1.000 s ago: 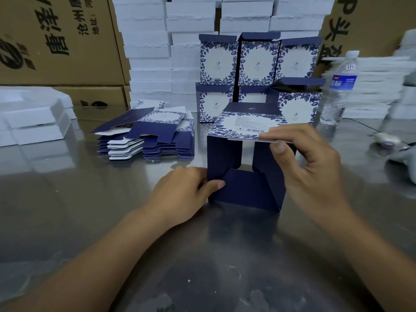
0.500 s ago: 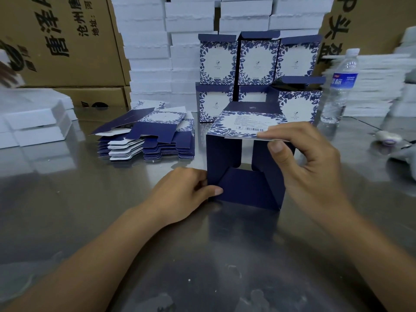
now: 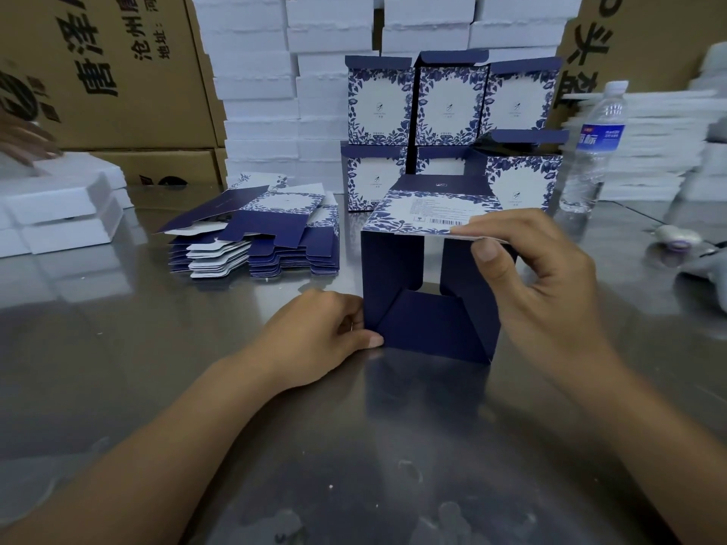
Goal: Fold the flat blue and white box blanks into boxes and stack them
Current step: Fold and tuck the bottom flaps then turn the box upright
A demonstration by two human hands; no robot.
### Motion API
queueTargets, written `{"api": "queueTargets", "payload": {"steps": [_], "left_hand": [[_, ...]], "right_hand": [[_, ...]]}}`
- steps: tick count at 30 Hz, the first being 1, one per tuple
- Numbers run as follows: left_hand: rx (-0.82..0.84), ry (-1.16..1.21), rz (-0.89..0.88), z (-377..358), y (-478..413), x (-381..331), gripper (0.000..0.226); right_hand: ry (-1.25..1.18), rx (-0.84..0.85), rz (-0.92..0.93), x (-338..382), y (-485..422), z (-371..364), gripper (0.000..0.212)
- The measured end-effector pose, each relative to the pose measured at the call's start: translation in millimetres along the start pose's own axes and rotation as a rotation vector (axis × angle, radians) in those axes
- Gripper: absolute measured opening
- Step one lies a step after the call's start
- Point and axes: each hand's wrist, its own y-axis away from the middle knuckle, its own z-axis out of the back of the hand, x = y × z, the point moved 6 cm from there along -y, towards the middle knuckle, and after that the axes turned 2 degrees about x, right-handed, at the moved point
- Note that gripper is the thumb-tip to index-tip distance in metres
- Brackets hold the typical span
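Observation:
A half-folded blue and white box (image 3: pixel 425 320) lies on its side on the steel table, its open end toward me, dark blue flaps showing inside. My left hand (image 3: pixel 326 332) grips its lower left corner, thumb at the front edge. My right hand (image 3: pixel 539 277) pinches the upper printed panel with the barcode at its right front edge. A pile of flat blue and white blanks (image 3: pixel 259 234) lies to the left. Behind, several folded boxes (image 3: pixel 448 108) stand stacked in two rows.
A water bottle (image 3: pixel 594 147) stands at the right of the stack. White flat boxes (image 3: pixel 59 214) lie at the left, where another person's hand (image 3: pixel 23 139) reaches in. Brown cartons and white box stacks wall the back. A grey tool (image 3: pixel 684 245) lies at far right.
The box and both my hands have barely moved. Another person's hand has come further into view over the white boxes at the far left.

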Motion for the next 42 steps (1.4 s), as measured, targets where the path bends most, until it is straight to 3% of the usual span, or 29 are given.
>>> {"api": "queueTargets", "payload": {"steps": [9,13,16,20,23,28,30,36,42], "left_hand": [[-0.052,0.027,0.005,3,2,-1,0.036],[-0.062,0.059,-0.016,4,3,-4,0.042],[-0.028,0.069,-0.044,3,3,-9,0.050],[-0.047,0.140,-0.088,2,5,-14,0.059],[-0.165,0.254,-0.121,10,6,-16,0.059],[-0.631,0.472,-0.167,44,19,-27,0.029],[-0.761,0.380,-0.254,56,28,-38,0.024],[-0.777,0.161,-0.486,53,35,-71,0.020],[-0.829,0.194,-0.481,49,35,-74,0.017]], "right_hand": [[0.024,0.122,0.036,-2,2,-8,0.061],[-0.153,0.057,-0.081,-6,1,-7,0.034],[-0.067,0.068,-0.120,-9,1,-6,0.009],[0.106,0.032,-0.022,-3,1,0,0.022],[0.164,-0.018,0.027,-1,2,2,0.023],[0.169,-0.047,0.066,4,5,0,0.024],[0.156,-0.038,0.063,6,5,-2,0.024],[0.074,-0.009,0.083,19,6,-8,0.014],[-0.006,0.000,0.054,20,6,-11,0.012]]}}
